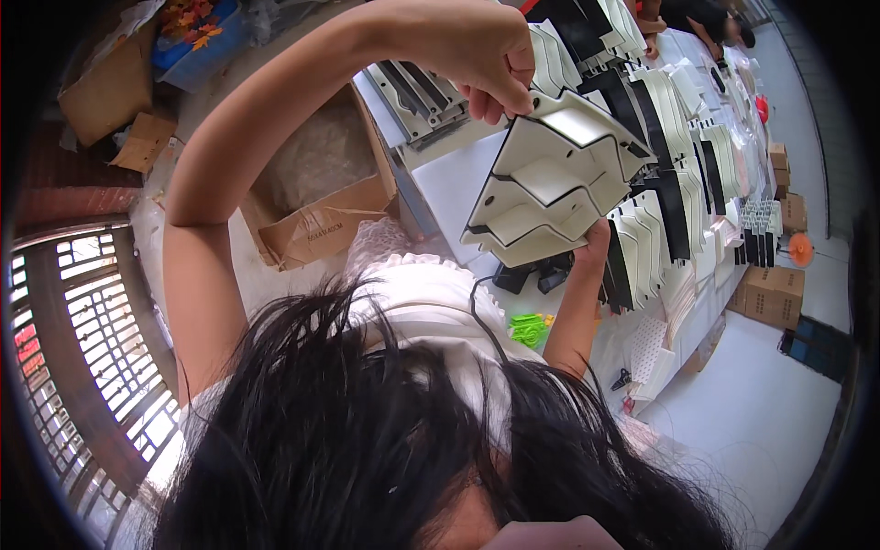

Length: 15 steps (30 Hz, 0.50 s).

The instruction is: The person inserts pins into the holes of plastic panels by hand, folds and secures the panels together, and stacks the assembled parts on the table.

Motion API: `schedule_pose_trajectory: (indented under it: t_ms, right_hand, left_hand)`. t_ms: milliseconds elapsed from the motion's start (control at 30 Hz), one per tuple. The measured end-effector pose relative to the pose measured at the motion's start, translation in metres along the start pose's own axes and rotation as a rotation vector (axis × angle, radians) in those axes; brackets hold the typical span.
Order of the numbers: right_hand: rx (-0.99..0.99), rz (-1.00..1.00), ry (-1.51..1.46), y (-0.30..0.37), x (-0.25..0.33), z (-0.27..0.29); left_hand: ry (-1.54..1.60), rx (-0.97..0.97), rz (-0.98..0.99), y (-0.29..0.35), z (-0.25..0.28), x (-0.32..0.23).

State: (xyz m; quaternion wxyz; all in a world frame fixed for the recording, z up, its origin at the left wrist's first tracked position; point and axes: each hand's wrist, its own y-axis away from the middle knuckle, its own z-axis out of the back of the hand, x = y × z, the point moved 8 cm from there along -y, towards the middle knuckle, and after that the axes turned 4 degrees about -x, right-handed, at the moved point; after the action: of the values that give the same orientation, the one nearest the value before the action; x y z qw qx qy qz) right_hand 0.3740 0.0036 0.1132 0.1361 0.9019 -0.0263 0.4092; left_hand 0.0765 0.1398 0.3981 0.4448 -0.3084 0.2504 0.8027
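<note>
Holding glossy white, black-edged stepped panel (550, 170) by white tabletop (449, 188) bearing rows of black and white panels (674, 206), left hand (495, 64) clamped on its upper corner, right hand (596, 240) its lower edge, open brown cardboard box (312, 234) at left.

Daylight glares white through the barred window (119, 339); overall exposure is bright, a highlight gleams on the held white panel (550, 176), straight edges bow, and blackness rings the view.
</note>
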Motion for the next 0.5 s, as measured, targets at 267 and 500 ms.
schedule_pose_trajectory:
  t_ms: [267, 500]
  right_hand:
    - [0.040, -0.055, 0.039, -0.005, -0.002, 0.001]
    - [0.113, -0.156, -0.150, -0.010, -0.024, -0.012]
  left_hand:
    - [-0.176, 0.068, -0.014, -0.013, -0.002, -0.003]
    - [-0.220, 0.000, 0.052, -0.019, 0.005, -0.006]
